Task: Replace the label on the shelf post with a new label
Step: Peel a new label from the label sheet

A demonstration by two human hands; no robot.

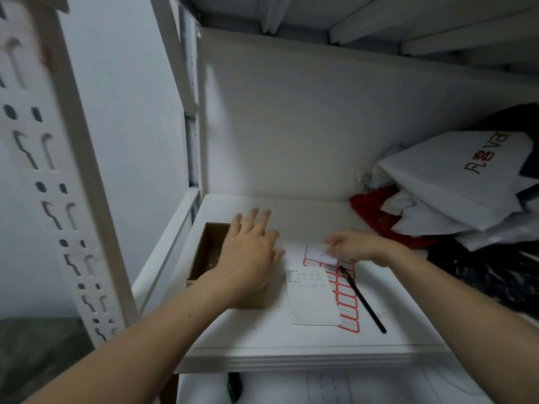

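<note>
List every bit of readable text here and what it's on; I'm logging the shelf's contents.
"凡客 VA…", upside down and cut off: on the white bag.
Handwritten lines on the paper note: too small to read.
Red-bordered label sheet: labels look blank.
Shelf post: blurred, nothing readable.

Your head camera gives a dim, cool, bluish-grey picture with soft, even light and no hard glare. The brightest area is the white shelf board (262, 339) and the back panel above it; the far right, around the pile of bags (455, 182), falls into deep shadow. Your left hand (250, 255) casts only a faint shadow. The near shelf post (58, 182) is smeared by motion blur. Wide-angle distortion bends straight edges near the frame borders, and fine detail is soft throughout.
</note>
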